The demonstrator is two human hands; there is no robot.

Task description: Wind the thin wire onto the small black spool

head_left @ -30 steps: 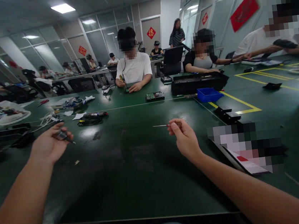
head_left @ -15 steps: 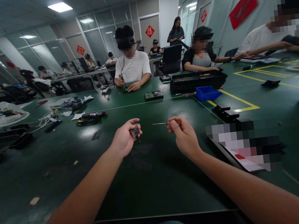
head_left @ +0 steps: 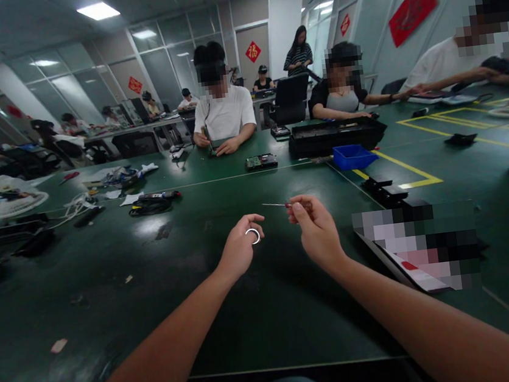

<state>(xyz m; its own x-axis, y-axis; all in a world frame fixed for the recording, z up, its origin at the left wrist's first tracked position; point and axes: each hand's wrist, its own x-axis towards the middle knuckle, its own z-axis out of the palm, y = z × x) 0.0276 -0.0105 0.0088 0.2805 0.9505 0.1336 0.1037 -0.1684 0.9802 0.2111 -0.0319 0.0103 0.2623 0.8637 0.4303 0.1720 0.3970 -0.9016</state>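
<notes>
My left hand (head_left: pixel 239 247) is held over the table, its fingers curled around a small round part with a bright ring-shaped rim (head_left: pixel 253 236). What kind of part it is I cannot make out. To its right, my right hand (head_left: pixel 317 227) grips the handle of a small thin screwdriver (head_left: pixel 275 204). Its narrow metal shaft points left, with the tip a little above the left fingers and apart from the round part. A bit of red shows where the shaft meets the handle; the fingers hide most of the handle.
On the green table (head_left: pixel 270 330), a bare circuit-board drive (head_left: pixel 261 161), a blue bin (head_left: pixel 354 157) and a long black casing (head_left: pixel 338 137) stand ahead. Coiled black cable (head_left: pixel 150 204) lies left. Black pieces (head_left: pixel 386 191) and a blurred-out white sheet are right. A co-worker (head_left: pixel 224 111) sits opposite.
My left hand has moved right, closer to the screwdriver, and turned the round part so its bright rim shows. My right hand has shifted slightly; the screwdriver's tip now angles up more.
</notes>
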